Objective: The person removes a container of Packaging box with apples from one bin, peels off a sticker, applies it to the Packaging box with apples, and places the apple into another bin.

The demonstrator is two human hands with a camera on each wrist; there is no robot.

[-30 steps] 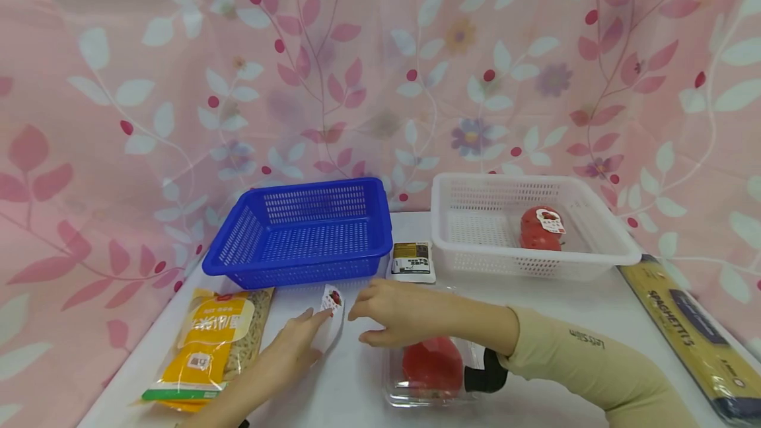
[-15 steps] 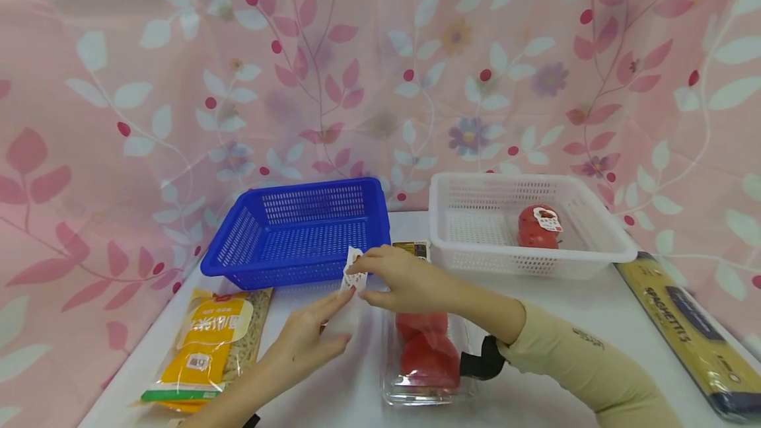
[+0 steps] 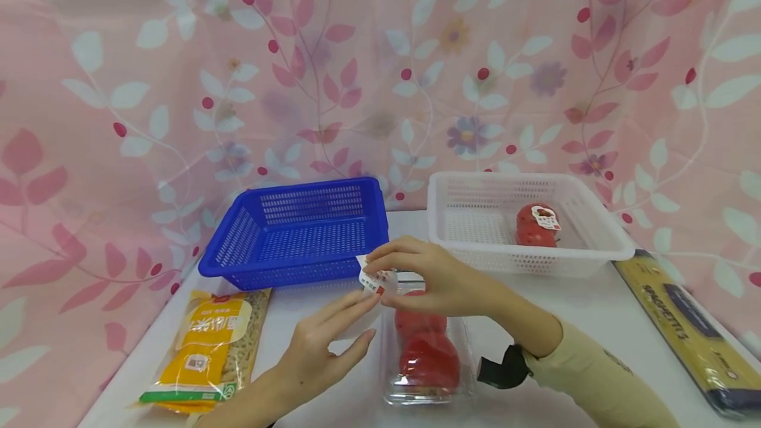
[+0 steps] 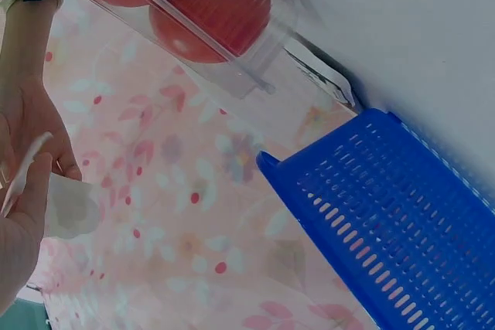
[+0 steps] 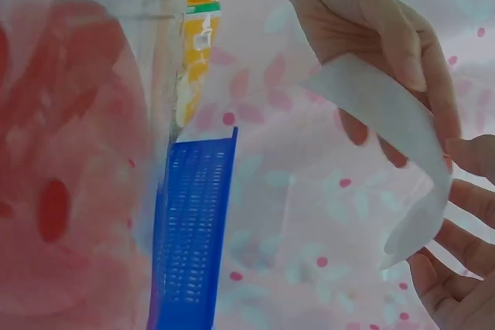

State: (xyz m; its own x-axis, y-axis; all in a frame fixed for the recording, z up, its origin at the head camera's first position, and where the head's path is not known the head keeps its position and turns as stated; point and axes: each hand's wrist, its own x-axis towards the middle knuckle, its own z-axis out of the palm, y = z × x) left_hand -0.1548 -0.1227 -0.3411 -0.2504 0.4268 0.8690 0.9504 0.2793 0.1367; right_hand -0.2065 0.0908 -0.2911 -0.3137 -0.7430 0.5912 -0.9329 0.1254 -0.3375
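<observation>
A white paper label [image 3: 370, 283] with a small red print is between my hands in the head view. My right hand [image 3: 434, 276] pinches it between fingers and thumb. My left hand [image 3: 321, 349] touches its lower edge with straight fingers, thumb held apart. In the right wrist view the label's blank side [image 5: 387, 121] curves between the left hand [image 5: 371, 28] and the right hand [image 5: 464, 229]. Below the right hand, a clear plastic box [image 3: 464, 349] of red tomatoes [image 3: 429, 358] lies on the table; its far end is partly covered by that hand.
Behind stand a blue basket [image 3: 285, 274] and a white basket [image 3: 475, 257]. Inside the white one is a tomato pack [image 3: 535, 233] with a label. A yellow bag [image 3: 202, 355] lies at left, a spaghetti pack [image 3: 689, 329] at right. A flat packet [image 4: 321, 73] shows beside the tomato box.
The left hand has brought the label up and right from the table, and the right hand has taken hold of it. The label has turned, and both hands have shifted right.
</observation>
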